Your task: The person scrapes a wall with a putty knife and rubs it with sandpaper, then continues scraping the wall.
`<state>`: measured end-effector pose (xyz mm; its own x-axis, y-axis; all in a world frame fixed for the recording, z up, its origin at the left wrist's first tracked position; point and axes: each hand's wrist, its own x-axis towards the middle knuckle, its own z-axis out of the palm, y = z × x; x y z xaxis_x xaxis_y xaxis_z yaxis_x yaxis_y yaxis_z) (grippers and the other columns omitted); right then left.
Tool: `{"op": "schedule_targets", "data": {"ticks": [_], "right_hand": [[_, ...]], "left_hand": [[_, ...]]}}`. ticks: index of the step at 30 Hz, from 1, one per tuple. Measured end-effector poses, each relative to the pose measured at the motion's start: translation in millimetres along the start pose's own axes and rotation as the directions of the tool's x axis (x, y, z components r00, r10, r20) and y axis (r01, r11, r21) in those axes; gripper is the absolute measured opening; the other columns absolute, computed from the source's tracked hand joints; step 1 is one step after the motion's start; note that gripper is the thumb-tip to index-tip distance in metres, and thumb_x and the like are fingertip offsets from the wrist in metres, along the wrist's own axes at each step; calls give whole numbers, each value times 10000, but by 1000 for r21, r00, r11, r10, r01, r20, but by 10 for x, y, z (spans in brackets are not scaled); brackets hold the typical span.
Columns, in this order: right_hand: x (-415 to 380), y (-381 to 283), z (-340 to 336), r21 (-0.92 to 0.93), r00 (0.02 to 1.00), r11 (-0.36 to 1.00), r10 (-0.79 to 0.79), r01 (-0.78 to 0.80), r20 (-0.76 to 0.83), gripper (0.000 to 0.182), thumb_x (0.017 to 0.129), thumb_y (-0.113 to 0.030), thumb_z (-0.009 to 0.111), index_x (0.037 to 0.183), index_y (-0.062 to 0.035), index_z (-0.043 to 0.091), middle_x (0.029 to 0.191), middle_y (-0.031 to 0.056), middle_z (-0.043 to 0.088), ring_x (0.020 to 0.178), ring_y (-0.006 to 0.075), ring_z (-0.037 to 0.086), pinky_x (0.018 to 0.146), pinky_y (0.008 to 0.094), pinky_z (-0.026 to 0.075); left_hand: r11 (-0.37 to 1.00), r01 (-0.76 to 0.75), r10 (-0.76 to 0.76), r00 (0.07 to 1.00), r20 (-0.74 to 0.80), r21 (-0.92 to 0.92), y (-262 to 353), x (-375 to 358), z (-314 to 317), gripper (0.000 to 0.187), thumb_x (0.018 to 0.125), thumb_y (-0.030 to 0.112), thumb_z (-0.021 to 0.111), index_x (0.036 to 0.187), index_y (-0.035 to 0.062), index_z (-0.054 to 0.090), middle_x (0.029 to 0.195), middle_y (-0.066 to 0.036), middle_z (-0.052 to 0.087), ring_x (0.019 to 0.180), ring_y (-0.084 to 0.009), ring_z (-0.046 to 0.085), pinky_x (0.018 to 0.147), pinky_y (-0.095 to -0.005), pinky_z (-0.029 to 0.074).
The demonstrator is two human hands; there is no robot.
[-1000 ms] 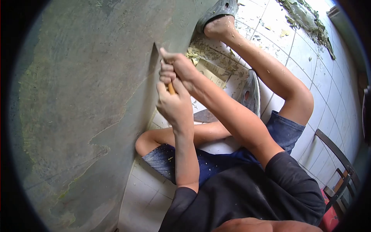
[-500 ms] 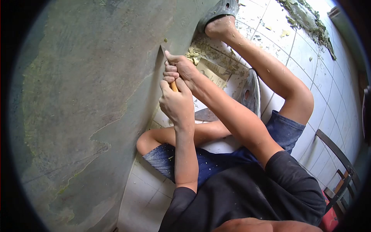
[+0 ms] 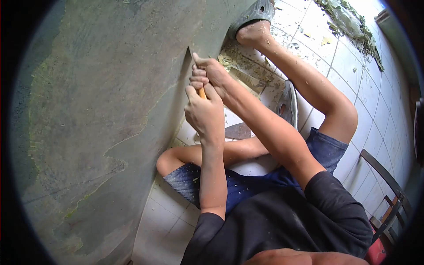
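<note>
A scraper [image 3: 191,53] with a thin metal blade and an orange-yellow handle is held in both hands, its blade tip against the grey-green wall [image 3: 106,88]. My right hand [image 3: 211,74] wraps its fingers round the upper part, thumb stretched along the blade. Lower down, my left hand [image 3: 205,110] is closed round the handle, right below the other. The wall carries a large, worn patch with ragged, yellowish edges where the coating differs. Much of the handle is hidden by the fingers.
Paint flakes [image 3: 236,59] litter the white tiled floor [image 3: 349,66] beside the wall. A printed cardboard piece [image 3: 247,80] and a dark flat triangular piece [image 3: 237,131] lie near my legs. Plastic and debris [image 3: 349,22] sit farther off; a dark chair [image 3: 386,176] stands at right.
Both hands and the scraper have shifted slightly up and to the right along the wall. The small greenish fleck near the blade tip no longer shows there.
</note>
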<state>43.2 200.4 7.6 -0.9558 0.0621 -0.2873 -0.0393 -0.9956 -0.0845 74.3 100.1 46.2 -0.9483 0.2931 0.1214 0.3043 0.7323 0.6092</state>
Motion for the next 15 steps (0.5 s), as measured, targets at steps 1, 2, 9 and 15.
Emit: {"op": "schedule_targets", "data": {"ticks": [1, 2, 9, 15], "right_hand": [[12, -67, -6, 14, 999, 1000, -27, 28, -22, 429, 1067, -381, 558, 761, -120, 407, 565, -70, 271, 443, 85, 278, 439, 248, 314], [15, -106, -23, 34, 997, 998, -55, 56, -49, 433, 1066, -379, 560, 754, -121, 405, 563, -69, 270, 442, 86, 276, 439, 252, 316], [-22, -159, 39, -29, 998, 999, -28, 27, -63, 405, 1061, -367, 574, 784, -105, 435, 558, -71, 284, 436, 82, 279, 437, 244, 325], [22, -63, 26, 42, 999, 999, -29, 30, -24, 403, 1072, -379, 541, 799, -113, 411, 569, -63, 305, 439, 88, 286, 445, 252, 321]], "left_hand": [[1000, -19, 19, 1000, 10, 11, 16, 56, 61, 310, 963, 326, 580, 926, 19, 603, 816, -298, 695, 817, -495, 689, 726, -565, 538], [999, -39, 38, 999, 25, 27, 14, 82, 105, 313, 964, 329, 580, 929, 20, 602, 822, -303, 695, 821, -499, 688, 731, -565, 539], [1000, 17, -17, 1000, 19, -3, 139, 22, 101, 327, 971, 332, 576, 913, 10, 592, 854, -319, 693, 851, -502, 685, 749, -568, 536], [1000, -19, 19, 1000, 12, -2, 55, 60, 47, 301, 969, 314, 575, 923, 17, 601, 870, -295, 704, 852, -505, 679, 748, -569, 528]]}}
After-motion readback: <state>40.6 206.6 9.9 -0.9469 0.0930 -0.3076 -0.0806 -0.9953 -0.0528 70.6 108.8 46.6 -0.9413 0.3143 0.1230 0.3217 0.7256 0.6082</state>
